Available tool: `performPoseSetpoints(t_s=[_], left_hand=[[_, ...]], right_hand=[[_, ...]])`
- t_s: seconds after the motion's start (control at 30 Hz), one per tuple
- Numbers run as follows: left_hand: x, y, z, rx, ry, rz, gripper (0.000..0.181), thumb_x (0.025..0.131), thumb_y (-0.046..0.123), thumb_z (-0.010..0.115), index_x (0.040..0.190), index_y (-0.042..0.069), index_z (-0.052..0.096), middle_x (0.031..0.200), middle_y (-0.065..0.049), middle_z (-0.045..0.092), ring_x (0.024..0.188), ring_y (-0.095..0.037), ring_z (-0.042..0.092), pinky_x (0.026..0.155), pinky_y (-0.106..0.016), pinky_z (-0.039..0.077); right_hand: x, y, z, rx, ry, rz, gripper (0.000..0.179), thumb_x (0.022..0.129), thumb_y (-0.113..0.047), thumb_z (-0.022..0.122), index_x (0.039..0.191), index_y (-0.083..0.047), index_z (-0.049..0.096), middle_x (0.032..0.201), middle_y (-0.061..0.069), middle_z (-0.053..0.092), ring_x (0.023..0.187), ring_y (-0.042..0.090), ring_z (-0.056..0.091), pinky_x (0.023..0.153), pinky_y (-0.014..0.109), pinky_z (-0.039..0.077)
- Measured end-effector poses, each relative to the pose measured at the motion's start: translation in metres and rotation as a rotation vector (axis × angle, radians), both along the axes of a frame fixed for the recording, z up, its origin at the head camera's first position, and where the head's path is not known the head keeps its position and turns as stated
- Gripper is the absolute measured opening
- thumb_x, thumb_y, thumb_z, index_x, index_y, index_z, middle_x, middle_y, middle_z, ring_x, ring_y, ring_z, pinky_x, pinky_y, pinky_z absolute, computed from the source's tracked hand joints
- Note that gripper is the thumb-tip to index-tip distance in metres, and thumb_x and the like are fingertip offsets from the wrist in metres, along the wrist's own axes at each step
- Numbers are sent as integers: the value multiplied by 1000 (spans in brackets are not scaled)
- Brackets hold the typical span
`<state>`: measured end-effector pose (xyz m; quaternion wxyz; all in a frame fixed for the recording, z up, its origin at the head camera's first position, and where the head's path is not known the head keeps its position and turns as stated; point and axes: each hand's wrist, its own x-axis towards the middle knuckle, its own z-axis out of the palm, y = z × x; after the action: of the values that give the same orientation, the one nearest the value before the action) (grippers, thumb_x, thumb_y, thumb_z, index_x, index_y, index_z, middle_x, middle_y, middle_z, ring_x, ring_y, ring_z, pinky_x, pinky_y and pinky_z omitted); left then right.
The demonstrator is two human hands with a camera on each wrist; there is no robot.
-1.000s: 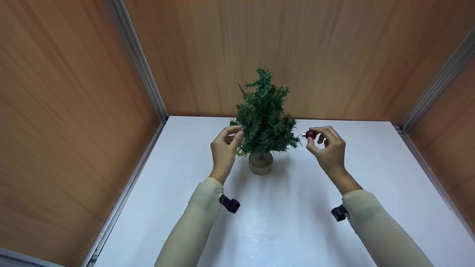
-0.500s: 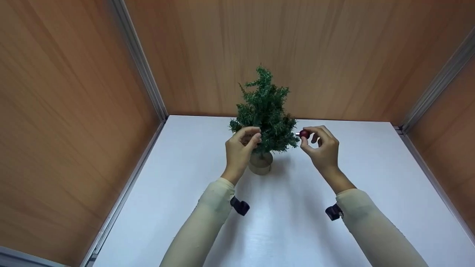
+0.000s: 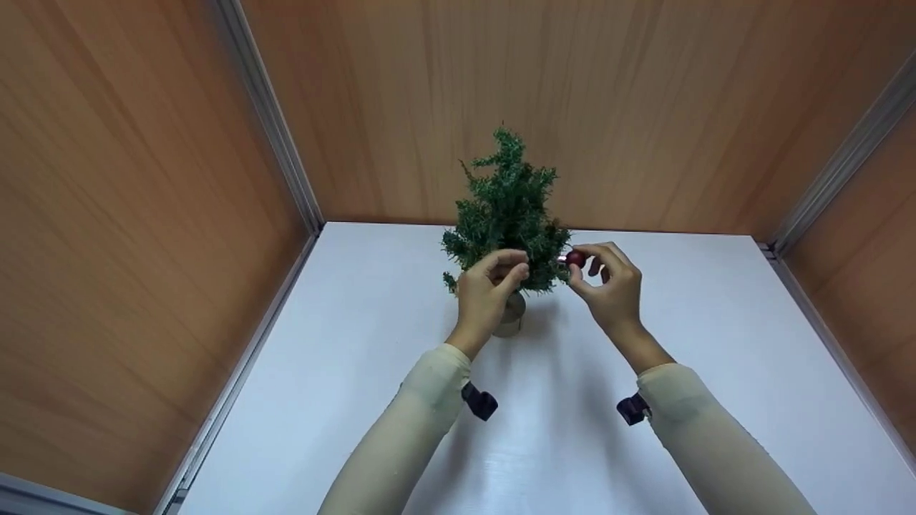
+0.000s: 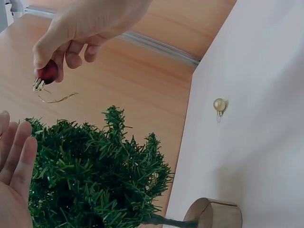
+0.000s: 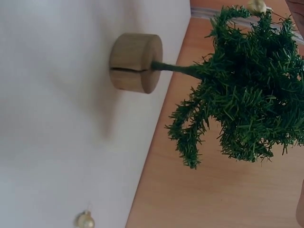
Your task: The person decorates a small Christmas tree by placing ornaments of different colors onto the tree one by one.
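Note:
A small green artificial Christmas tree (image 3: 508,200) stands on a round wooden base (image 4: 225,213). Beside its lower right branches, my right hand (image 3: 610,286) pinches a dark red bauble (image 3: 575,258) between thumb and finger. From the bauble's metal cap a gold loop (image 4: 59,99) trails, best seen in the left wrist view. My left hand (image 3: 492,297) is in front of the lower branches and hides part of the base. Its fingers (image 4: 21,161) look fairly straight in the left wrist view, with nothing visible in them. Whether it touches the tree, I cannot tell.
A gold bauble (image 4: 219,105) lies on the white table (image 3: 343,357) to the right of the base. Another gold bauble (image 5: 256,5) is at the branches in the right wrist view. Wood-grain panels (image 3: 608,107) with metal edges surround the table on three sides.
My left hand has moved right, from the tree's left side to in front of its lower branches. My right hand has brought the red bauble left, closer to the right branches.

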<state>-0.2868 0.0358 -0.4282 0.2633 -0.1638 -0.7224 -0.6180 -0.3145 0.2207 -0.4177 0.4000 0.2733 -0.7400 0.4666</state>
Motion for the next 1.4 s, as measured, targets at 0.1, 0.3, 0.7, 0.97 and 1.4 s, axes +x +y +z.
performPoseSetpoints(t_s=[0.1, 0.3, 0.7, 0.97, 1.4], left_hand=[[-1, 4, -2, -29, -2, 0, 22, 84, 23, 62, 103, 11, 64, 95, -3, 65, 78, -6, 61, 67, -23, 50], [-3, 8, -5, -69, -11, 16, 20, 85, 22, 62, 103, 14, 64, 95, 6, 65, 78, -3, 61, 68, -22, 50], [-6, 11, -12, -57, -84, 13, 23, 84, 27, 61, 105, 19, 64, 96, 13, 63, 80, -3, 60, 68, -22, 49], [5, 14, 1, -37, -87, -5, 22, 84, 20, 62, 104, 10, 65, 89, 3, 67, 77, -7, 63, 63, -24, 49], [1, 14, -5, -14, -94, 1, 15, 83, 21, 63, 96, 15, 66, 83, 5, 66, 74, -11, 62, 59, -27, 48]], right_hand=[[12, -6, 11, -6, -7, -3, 21, 69, 6, 68, 90, 1, 67, 80, 12, 60, 61, 26, 49, 50, 17, 29], [20, -16, 17, -19, -15, 0, 21, 69, 7, 67, 89, 2, 67, 79, 10, 60, 60, 26, 49, 50, 16, 29], [24, -27, 15, -25, -26, 27, 21, 70, 6, 67, 91, 3, 67, 81, 11, 60, 62, 19, 49, 50, 11, 29], [26, -26, 12, -30, -26, 24, 22, 70, 7, 67, 91, 2, 67, 81, 10, 61, 63, 15, 48, 50, 13, 29], [25, -25, 11, -28, -21, 32, 22, 69, 7, 66, 91, 2, 67, 79, 11, 61, 60, 19, 49, 50, 12, 28]])
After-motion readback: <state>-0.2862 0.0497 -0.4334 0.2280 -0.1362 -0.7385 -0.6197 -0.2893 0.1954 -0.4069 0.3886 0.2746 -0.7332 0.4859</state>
